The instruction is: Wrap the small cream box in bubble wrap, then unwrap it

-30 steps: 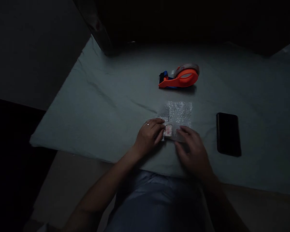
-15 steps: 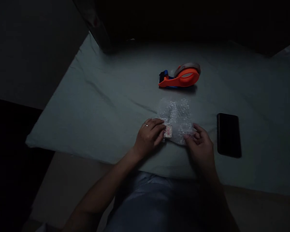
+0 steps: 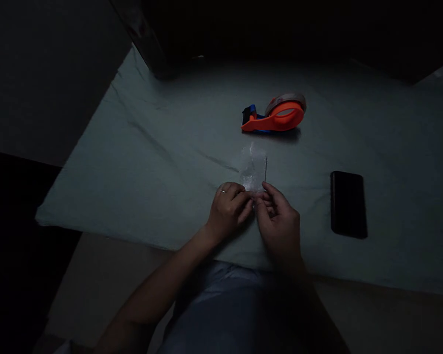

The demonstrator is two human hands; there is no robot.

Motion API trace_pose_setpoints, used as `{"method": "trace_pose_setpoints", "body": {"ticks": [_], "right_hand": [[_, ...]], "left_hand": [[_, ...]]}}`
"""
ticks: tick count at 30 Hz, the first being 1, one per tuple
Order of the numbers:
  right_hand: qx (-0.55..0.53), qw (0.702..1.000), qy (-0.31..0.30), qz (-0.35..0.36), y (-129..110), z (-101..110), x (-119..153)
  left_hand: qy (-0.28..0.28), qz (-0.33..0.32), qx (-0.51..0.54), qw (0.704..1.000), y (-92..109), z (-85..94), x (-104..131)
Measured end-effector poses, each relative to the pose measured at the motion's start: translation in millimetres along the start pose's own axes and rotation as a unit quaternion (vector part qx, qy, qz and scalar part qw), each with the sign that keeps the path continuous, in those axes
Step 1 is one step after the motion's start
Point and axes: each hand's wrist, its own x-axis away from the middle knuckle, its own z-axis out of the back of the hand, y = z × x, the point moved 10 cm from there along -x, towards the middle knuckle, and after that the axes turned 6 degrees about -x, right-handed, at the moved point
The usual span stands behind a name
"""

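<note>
A narrow, folded piece of bubble wrap point(image 3: 254, 169) lies on the cloth-covered surface, its near end between my hands. My left hand point(image 3: 229, 206), with a ring on one finger, has its fingers curled closed on the left side of the wrap. From the right, my right hand point(image 3: 279, 216) pinches the wrap's near right edge with thumb and fingers. The fingertips of both hands almost meet. The small pale block with red print is hidden now under the plastic and my fingers.
An orange and blue tape dispenser point(image 3: 275, 117) with a roll of tape stands beyond the wrap. A black phone point(image 3: 349, 204) lies to the right. Pale green cloth point(image 3: 162, 187) covers the surface, and a dark shape rises along its far side. The light is dim.
My right hand has moved left, folding the right part of the bubble wrap over the small block. The wrap is narrower and the block is covered. My left hand has stayed nearly in place.
</note>
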Motion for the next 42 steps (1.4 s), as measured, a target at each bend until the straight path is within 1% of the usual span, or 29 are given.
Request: {"method": "trace_pose_setpoints", "body": {"ticks": [2, 4, 7, 9, 11, 13, 16, 21, 24, 26, 30, 33, 36, 39, 42], "right_hand": [[0.047, 0.997, -0.024, 0.048, -11, -3, 3], [0.091, 0.989, -0.049, 0.107, -23, -8, 9], [0.165, 0.965, -0.081, 0.189, -37, -18, 19], [0.199, 0.951, -0.097, 0.216, -39, -23, 23], [0.204, 0.945, -0.113, 0.228, -38, -25, 23], [0.179, 0.945, -0.129, 0.242, -37, -25, 21], [0.146, 0.946, -0.122, 0.263, -37, -21, 16], [0.218, 0.929, -0.099, 0.283, -33, -22, 15], [0.204, 0.927, -0.088, 0.302, -35, -22, 18], [0.197, 0.924, -0.095, 0.314, -36, -22, 20], [0.205, 0.918, -0.115, 0.318, -35, -24, 19], [0.206, 0.919, -0.113, 0.316, -35, -24, 17], [0.206, 0.921, -0.108, 0.313, -34, -23, 16], [0.201, 0.924, -0.109, 0.306, -34, -24, 15], [0.199, 0.925, -0.108, 0.306, -35, -24, 15]], "left_hand": [[-0.006, -0.005, 0.019, 1.0, -1, 2.3, 1], [-0.003, -0.018, 0.052, 0.998, -3, 7.3, 1], [-0.009, -0.04, 0.086, 0.995, -5, 11.5, 2], [-0.023, -0.056, 0.076, 0.995, -6, 9.9, 2], [-0.031, -0.076, 0.055, 0.995, -4, 7.2, 1], [-0.027, -0.092, 0.04, 0.995, -2, 6.0, 0], [-0.02, -0.106, 0.028, 0.994, -1, 5.2, -2], [-0.063, -0.112, 0.042, 0.991, -2, -2.3, -6], [-0.086, -0.111, 0.045, 0.989, -2, -6.0, -8], [-0.103, -0.11, 0.044, 0.988, -2, -9.4, -10], [-0.143, -0.077, 0.071, 0.984, -6, -17.4, -17], [-0.194, -0.048, 0.092, 0.976, -8, -26.6, -26], [-0.24, -0.042, 0.098, 0.965, -9, -34.2, -37], [-0.243, -0.031, 0.114, 0.963, -15, -36.3, -48], [-0.226, 0.012, 0.133, 0.965, -25, -40.1, -56]]}}
